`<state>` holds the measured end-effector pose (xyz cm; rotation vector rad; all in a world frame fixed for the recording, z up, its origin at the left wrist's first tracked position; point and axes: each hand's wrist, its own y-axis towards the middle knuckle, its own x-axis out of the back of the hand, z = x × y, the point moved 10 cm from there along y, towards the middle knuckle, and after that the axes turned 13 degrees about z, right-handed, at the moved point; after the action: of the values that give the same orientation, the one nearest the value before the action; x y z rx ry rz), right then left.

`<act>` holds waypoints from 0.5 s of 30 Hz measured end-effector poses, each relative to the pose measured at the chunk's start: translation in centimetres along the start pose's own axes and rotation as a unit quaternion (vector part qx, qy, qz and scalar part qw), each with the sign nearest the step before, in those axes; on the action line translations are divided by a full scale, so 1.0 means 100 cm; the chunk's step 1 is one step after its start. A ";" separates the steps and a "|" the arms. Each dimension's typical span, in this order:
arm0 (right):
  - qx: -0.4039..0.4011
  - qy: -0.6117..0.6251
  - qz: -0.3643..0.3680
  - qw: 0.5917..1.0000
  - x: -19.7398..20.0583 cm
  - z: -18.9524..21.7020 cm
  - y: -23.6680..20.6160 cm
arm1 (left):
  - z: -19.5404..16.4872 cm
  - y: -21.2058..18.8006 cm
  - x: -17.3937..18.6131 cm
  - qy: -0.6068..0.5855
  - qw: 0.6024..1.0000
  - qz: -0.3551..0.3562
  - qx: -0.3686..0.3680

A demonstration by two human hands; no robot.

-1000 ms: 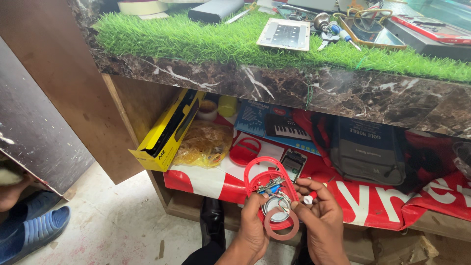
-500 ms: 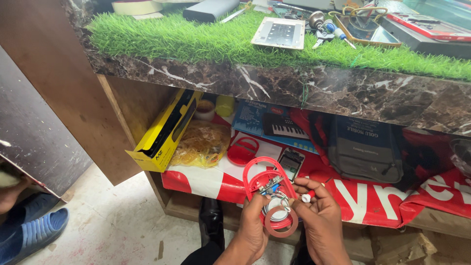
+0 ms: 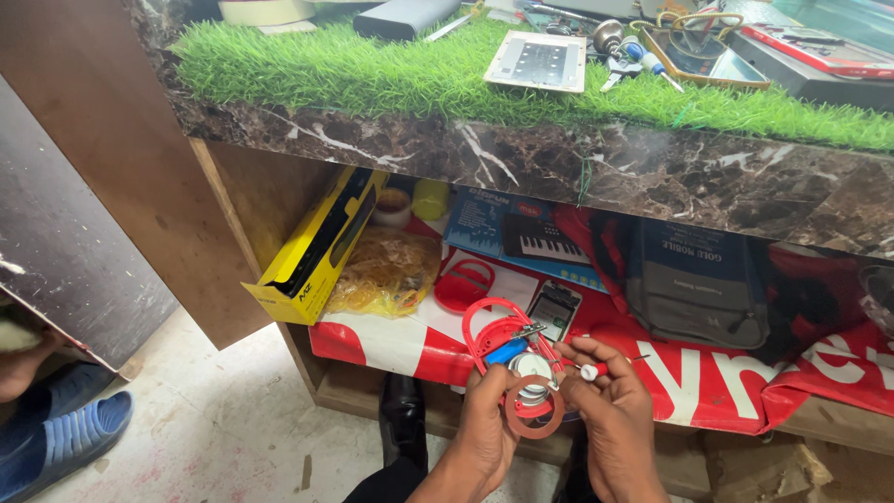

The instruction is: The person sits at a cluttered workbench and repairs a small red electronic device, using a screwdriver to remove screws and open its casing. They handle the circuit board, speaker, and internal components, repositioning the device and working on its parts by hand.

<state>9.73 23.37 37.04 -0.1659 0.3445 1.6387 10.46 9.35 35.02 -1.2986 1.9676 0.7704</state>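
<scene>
The marble-edged counter (image 3: 521,163) with its green grass mat (image 3: 391,74) runs across the far side, and a yellow box (image 3: 317,247) leans on the shelf beneath at left. Near me, in front of that shelf, my left hand (image 3: 484,428) clasps a red round frame (image 3: 507,349) with a brown ring (image 3: 534,407) over a small white disc. My right hand (image 3: 615,410) pinches a thin white-tipped tool (image 3: 596,370) just beside it.

A marble-edged desk (image 3: 521,158) carries green turf (image 3: 391,74) with a grey panel (image 3: 537,61); the shelf (image 3: 745,391) below holds a yellow box (image 3: 317,247) and grey bag (image 3: 698,289)
</scene>
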 end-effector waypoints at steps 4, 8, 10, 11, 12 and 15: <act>0.031 -0.023 0.002 0.999 -0.004 0.008 0.000 | 0.009 0.000 0.007 -0.046 0.998 -0.024 0.029; 0.054 -0.079 0.021 0.995 -0.012 0.013 -0.003 | 0.004 0.001 0.016 -0.083 0.995 -0.051 -0.016; 0.098 -0.128 0.053 0.986 -0.022 0.022 -0.005 | -0.002 0.002 0.013 -0.093 0.994 -0.040 -0.042; 0.110 -0.144 0.061 0.982 -0.024 0.026 -0.005 | -0.003 0.001 0.014 -0.098 0.993 -0.049 -0.044; 0.122 -0.159 0.070 0.977 -0.027 0.029 -0.006 | -0.004 0.000 0.014 -0.103 0.992 -0.058 -0.047; 0.114 -0.140 0.068 0.981 -0.028 0.029 -0.006 | -0.009 -0.003 0.010 -0.113 0.990 -0.067 -0.051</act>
<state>10.91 21.72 40.59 0.2645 0.3296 1.7153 10.30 8.05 34.76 -1.3233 1.6645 0.9185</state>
